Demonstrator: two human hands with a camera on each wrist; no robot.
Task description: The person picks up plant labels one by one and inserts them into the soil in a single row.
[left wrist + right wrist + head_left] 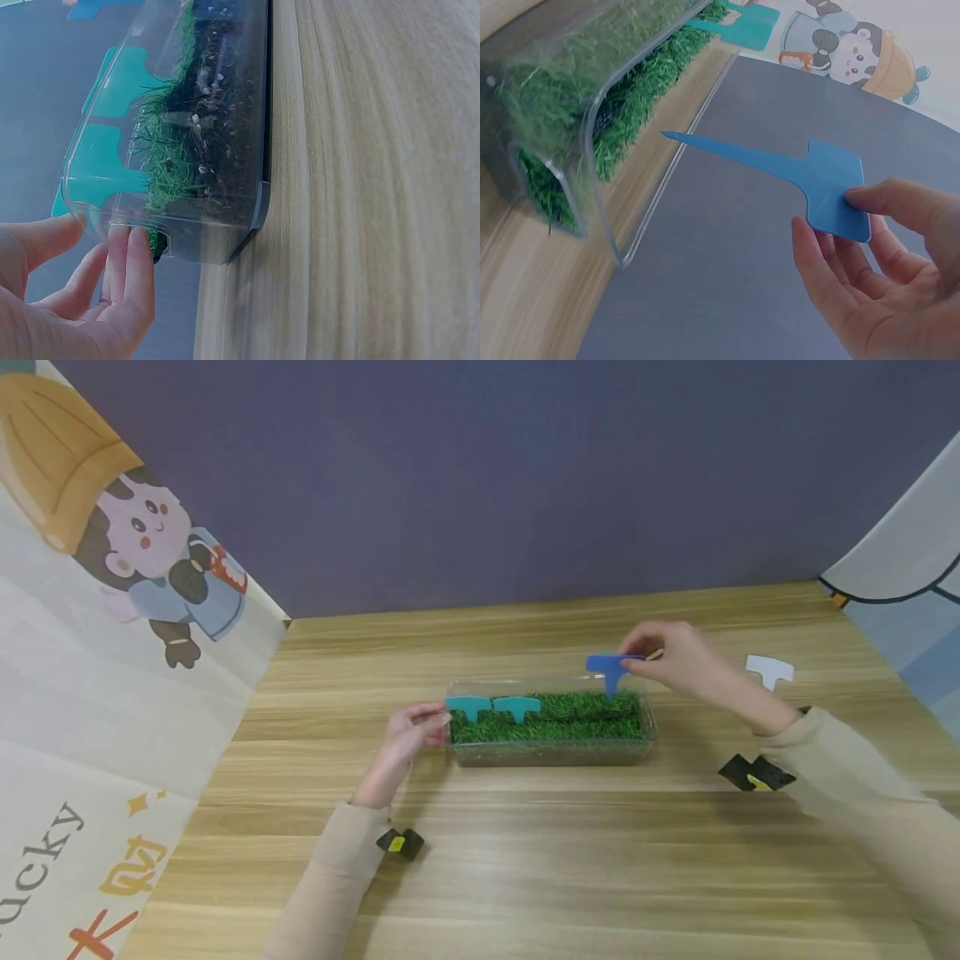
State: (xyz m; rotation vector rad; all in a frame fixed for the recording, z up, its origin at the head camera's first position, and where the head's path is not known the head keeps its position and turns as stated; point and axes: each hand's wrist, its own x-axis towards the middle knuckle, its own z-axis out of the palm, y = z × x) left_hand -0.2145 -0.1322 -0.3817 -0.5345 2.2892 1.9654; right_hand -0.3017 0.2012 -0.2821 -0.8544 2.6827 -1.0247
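A clear rectangular planter point(555, 753) with green artificial grass over dark soil stands on the table. Two teal T-shaped plant labels point(469, 704) are upright in its left part. At the left end my left hand point(401, 739) rests its fingers against the planter's wall, the thumb near the rim corner. My right hand point(678, 664) pinches a blue T-shaped plant label point(836, 191) by its wide head, between thumb and fingers. That label is above the planter's right part. In the right wrist view its pointed tip shows apart from the grass.
A white T-shaped label point(770, 669) lies on the wooden table point(525, 860), right of the planter and behind the right forearm. A dark blue-grey panel point(525, 485) rises at the back, and printed cloth point(112, 710) hangs at the left.
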